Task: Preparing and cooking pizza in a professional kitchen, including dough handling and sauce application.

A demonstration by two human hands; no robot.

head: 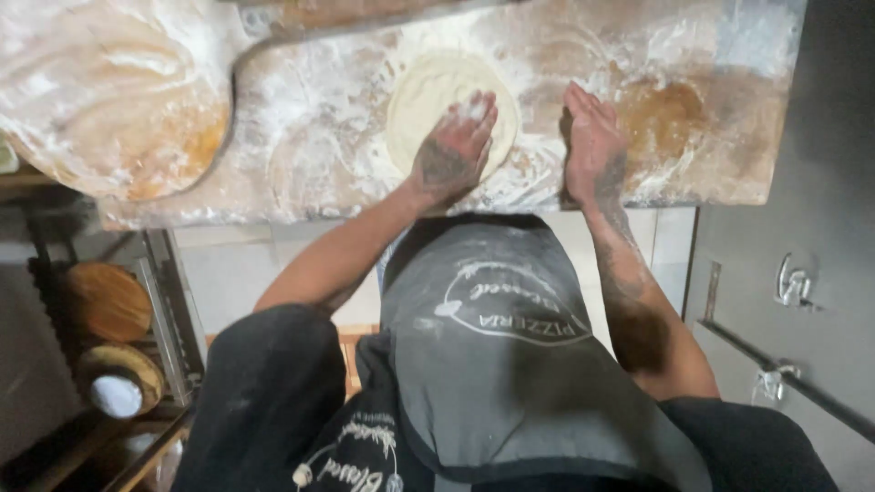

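A round, flat piece of pale dough [451, 114] lies on the floury wooden counter [319, 137]. The left hand [453, 146] rests flat on top of it, fingers spread and white with flour, holding nothing. The right hand [594, 141] is open and flat too, on the counter just beside the dough's right edge.
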